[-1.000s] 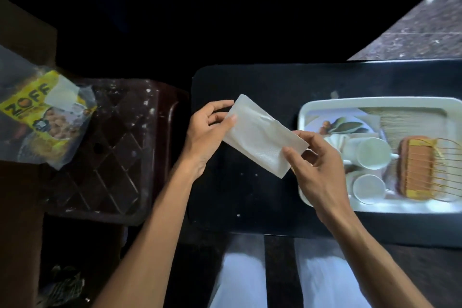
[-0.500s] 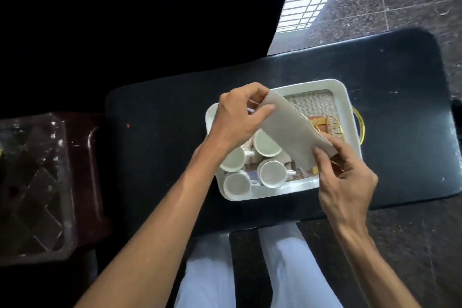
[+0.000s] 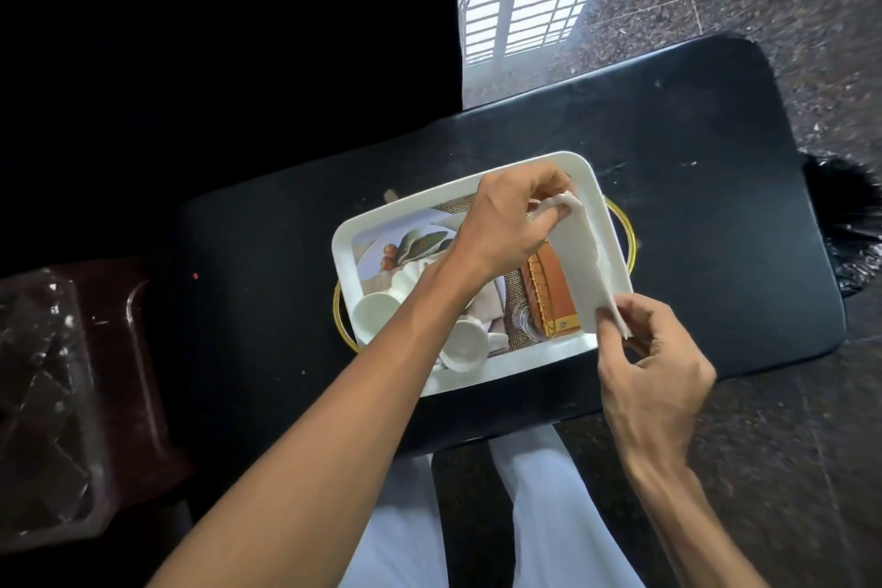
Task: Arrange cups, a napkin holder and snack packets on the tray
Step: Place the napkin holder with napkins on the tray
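The fingers of the left hand (image 3: 501,224) pinch the far end of a white paper napkin (image 3: 580,253), and the right hand (image 3: 654,363) pinches its near end, stretching it over the wooden wire-sided napkin holder (image 3: 549,289) on the white tray (image 3: 482,372), beside the white cups (image 3: 377,310), on the black desk (image 3: 716,205). The limp sheet may buckle or snag on the wire and miss the holder's opening.

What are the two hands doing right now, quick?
Left hand: closed, pinching the far end of the white napkin over the tray.
Right hand: closed, pinching the napkin's near end beside the napkin holder.
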{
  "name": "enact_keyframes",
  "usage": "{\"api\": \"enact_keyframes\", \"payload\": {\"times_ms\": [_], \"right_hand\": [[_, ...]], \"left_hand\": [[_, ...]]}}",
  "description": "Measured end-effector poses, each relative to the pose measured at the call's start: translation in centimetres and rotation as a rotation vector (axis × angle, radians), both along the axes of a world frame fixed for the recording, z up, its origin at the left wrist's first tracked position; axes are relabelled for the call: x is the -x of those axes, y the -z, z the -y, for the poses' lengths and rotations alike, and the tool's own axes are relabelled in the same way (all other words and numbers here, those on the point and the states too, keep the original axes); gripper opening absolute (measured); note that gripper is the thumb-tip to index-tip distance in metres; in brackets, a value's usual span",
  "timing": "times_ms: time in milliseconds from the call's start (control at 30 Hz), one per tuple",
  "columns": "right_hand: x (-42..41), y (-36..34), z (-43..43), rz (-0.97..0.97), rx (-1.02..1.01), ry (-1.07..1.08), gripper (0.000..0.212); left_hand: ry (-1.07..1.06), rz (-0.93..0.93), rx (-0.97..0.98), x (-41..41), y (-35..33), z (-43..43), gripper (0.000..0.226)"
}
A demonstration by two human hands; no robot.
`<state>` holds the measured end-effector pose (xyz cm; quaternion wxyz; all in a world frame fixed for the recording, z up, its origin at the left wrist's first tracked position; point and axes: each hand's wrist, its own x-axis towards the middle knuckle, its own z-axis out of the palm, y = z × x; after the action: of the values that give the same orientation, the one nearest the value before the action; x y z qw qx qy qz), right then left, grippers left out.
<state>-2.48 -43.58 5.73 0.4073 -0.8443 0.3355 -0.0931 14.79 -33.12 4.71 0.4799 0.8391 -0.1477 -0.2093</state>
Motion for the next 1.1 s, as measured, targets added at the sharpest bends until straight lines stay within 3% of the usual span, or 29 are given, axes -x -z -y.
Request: {"api": "enact_keyframes", "payload": {"times_ms": [367, 667, 900, 1100], "right_hand": [[0.5, 2.6, -0.7, -0.102, 0.06, -0.155, 0.029], [0.3, 2.1, -1.1, -0.175, 0.145, -0.18, 0.035], [-2.1, -0.4, -5.0, -0.124, 0.109, -0.285, 0.03], [-5.5, -1.8, -14.6, 0.006, 0.002, -0.629, 0.034]], "left_hand": [[0.104, -0.184, -0.171, 0.1, 3.4, 0.3, 0.013], [0.076, -0.257, -0.148, 0.6, 3.9, -1.8, 0.032], [-0.254, -0.264, 0.046, 3.2, 1.5, -9.5, 0.029], [-0.722, -0.257, 0.111, 8.8, -1.8, -23.6, 0.026]]}}
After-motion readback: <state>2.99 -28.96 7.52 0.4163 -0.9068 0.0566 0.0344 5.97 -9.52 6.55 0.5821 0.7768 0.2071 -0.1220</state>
